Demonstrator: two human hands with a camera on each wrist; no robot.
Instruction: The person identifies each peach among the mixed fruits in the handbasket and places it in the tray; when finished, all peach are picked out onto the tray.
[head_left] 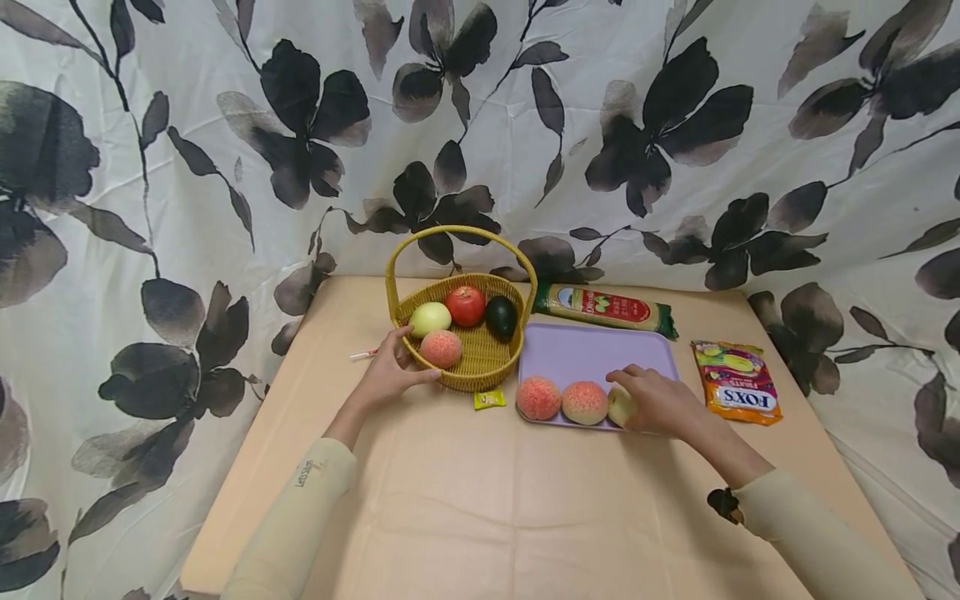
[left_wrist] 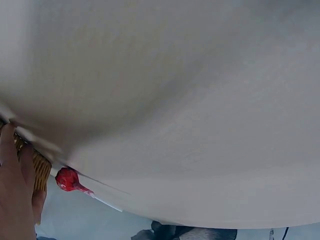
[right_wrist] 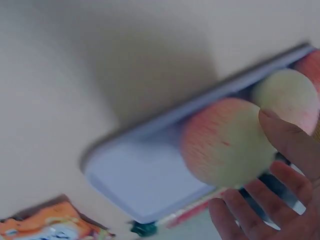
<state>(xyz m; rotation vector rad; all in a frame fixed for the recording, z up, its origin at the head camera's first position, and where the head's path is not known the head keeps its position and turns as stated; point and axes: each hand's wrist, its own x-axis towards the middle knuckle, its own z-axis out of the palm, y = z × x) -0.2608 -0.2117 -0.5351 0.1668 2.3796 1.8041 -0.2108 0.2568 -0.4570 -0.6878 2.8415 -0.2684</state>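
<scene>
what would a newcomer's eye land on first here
Probably the yellow basket left of the purple tray, its handle arching above a red fruit. Next, three peaches lined along the tray's near edge, the right hand on the rightmost. Behind, big dark flowers cover the white cloth.

FOX'S, FRUITS (upside down): bag (head_left: 737, 383) | "Lets Slim": left sleeve (head_left: 300, 500) | long packet (head_left: 606, 308): unclear

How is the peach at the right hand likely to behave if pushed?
The peach would probably roll, being nearly round. Its matte-looking skin suggests it isn't very slippery. The raised edge of the tray might stop it rolling off.
</scene>
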